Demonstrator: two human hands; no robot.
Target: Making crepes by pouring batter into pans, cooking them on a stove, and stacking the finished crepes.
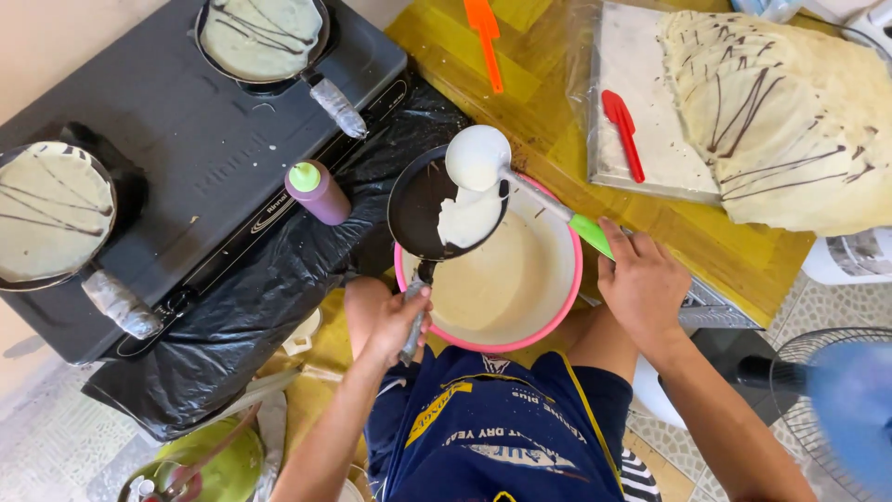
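Over the pink basin [569,296] of pale batter at centre we hold a small black pan [437,209], tilted, its rim overlapping the basin's near-left edge. Left hand [395,321]: grip closed around the pan's handle, low over the basin rim. Right hand [641,284]: grip closed on the green end of a white ladle [478,158], whose bowl hangs above the pan, batter running from it onto the dark pan floor in a thick white patch.

Around us: a grey gas stove [177,139] to the left on black plastic sheeting [269,279], with two more pans, far one [265,37] and near one [51,214], each holding a pale crepe with dark streaks. A purple squeeze bottle [319,191] with a green cap stands at the stove's edge, just beside the held pan. On the yellow surface [548,102] lie an orange spatula [485,37], and a tray [641,102] with a red spatula [623,130] and stacked streaked crepes [790,112]. A blue fan [850,400] is at lower right.
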